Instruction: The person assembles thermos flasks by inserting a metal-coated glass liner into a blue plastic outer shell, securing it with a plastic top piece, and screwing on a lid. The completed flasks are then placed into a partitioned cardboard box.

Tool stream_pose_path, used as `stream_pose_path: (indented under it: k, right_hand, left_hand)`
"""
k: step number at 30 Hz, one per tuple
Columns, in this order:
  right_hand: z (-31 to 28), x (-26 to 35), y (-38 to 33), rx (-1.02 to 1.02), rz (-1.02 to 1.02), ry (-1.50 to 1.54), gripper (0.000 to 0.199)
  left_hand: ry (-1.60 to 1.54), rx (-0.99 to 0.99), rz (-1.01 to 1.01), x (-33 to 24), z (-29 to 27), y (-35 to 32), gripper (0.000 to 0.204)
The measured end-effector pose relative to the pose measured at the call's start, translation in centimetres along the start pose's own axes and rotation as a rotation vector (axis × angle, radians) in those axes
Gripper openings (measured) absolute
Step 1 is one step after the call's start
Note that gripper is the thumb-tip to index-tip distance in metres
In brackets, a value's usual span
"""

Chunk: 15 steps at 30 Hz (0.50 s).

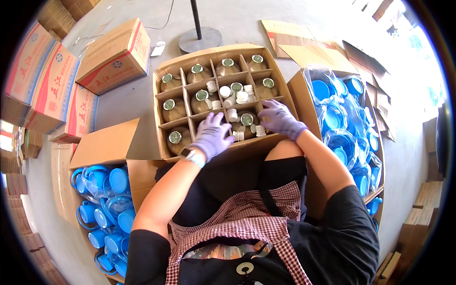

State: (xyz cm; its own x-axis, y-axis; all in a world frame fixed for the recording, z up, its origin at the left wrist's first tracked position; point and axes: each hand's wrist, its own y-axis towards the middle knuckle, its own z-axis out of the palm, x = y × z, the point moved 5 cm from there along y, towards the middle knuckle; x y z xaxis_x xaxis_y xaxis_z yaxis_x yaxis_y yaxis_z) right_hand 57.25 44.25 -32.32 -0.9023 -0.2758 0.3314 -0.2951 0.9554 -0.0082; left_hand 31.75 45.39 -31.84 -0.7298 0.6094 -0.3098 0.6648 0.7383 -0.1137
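A divided cardboard carton (166, 152) sits in front of me, with rounded bottles standing in its compartments, each with a round green top. One such bottle (175, 137) is in the near left corner. Loose white plastic stoppers (242, 96) lie among the middle bottles. My left hand (212, 137), in a purple glove, lies over the near row with its fingers spread; it hides what is beneath. My right hand (283, 118), gloved alike, is at the near right compartments, fingers apart and reaching over the dividers. Neither hand visibly holds anything.
An open carton of blue plastic jug-like parts (114, 242) stands at my left; another, with blue parts in clear bags (335, 116), is at my right. Closed printed cartons (116, 57) are stacked far left. A round black stand base (200, 41) stands behind, near flattened cardboard (289, 35).
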Motion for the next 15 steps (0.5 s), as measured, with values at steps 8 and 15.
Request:
stream_pose_path:
  k: [8,15]
  right_hand:
    - [5.8,0.3,2.4,0.256,0.066,-0.372,0.056]
    - [0.0,-6.1,-3.0,-0.290,0.306,0.325,0.046]
  left_hand:
    - [0.317,0.043,-0.043,-1.6,8.9,5.8,0.055]
    - [-0.261,-0.158,-0.300,-0.2,2.9,5.0,0.052]
